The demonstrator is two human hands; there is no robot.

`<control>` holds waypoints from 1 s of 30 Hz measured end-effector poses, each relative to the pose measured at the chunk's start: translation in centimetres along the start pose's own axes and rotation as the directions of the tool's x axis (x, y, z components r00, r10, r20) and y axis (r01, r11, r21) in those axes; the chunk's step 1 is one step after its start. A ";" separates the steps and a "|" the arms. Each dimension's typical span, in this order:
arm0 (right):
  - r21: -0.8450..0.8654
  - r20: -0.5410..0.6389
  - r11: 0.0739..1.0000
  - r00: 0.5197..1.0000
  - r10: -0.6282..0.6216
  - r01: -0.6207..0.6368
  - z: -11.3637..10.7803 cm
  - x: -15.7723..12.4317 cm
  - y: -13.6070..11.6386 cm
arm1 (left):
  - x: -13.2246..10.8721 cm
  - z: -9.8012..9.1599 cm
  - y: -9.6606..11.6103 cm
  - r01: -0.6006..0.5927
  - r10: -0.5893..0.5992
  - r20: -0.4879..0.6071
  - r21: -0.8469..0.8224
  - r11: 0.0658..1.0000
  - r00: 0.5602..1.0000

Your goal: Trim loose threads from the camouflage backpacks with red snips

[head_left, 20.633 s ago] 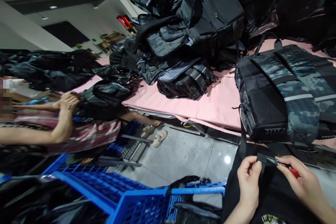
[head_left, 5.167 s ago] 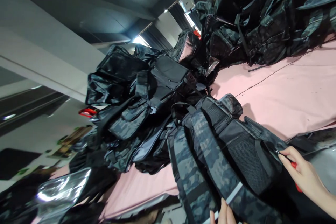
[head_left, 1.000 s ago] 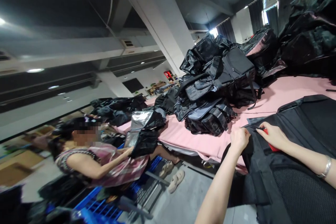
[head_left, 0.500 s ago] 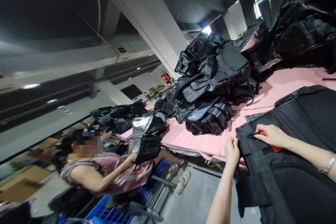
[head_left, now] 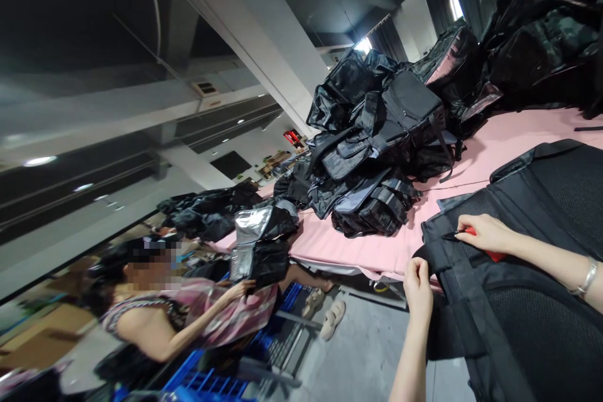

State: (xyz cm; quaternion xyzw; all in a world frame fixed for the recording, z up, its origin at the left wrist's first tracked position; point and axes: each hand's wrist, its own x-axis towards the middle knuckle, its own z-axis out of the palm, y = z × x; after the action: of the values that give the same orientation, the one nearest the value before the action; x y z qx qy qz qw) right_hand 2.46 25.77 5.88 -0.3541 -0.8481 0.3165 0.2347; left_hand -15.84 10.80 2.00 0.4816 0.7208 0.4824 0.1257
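Observation:
A black backpack (head_left: 541,226) with mesh padding and wide straps lies at the right of the table, its near part hanging over the edge. My left hand (head_left: 418,289) is closed, pinching black fabric at the bag's left edge. Resting over the bag's upper left part, my right hand (head_left: 487,235) is wrapped around red-handled snips (head_left: 494,255). Their dark tip points left towards the strap fabric; whether it touches is too small to tell. Most of the snips is hidden in the palm.
A pink-covered table (head_left: 348,245) carries a heap of black and camouflage backpacks (head_left: 377,138), with more bags (head_left: 546,50) piled at the back right. To the left a seated co-worker (head_left: 188,308) handles a silver-lined bag (head_left: 261,245) beside a blue crate (head_left: 202,383).
My left hand has moved slightly down, drawing the pinched fabric with it. The snips' dark tip shows less beyond my right hand. The co-worker's hand has shifted a little along the silver-lined bag.

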 end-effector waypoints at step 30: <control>0.213 0.108 0.975 0.994 0.034 -0.056 -1.8 -9.3 -0.6 | -6.4 -0.5 4.7 -0.233 0.207 0.207 0.109 0.966 0.956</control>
State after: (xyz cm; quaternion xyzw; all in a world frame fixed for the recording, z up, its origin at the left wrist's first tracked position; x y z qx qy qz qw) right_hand 9.28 19.17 5.94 -0.3288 -0.8116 0.4297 0.2203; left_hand -10.28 5.64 4.29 0.6107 0.6773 0.3956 0.1087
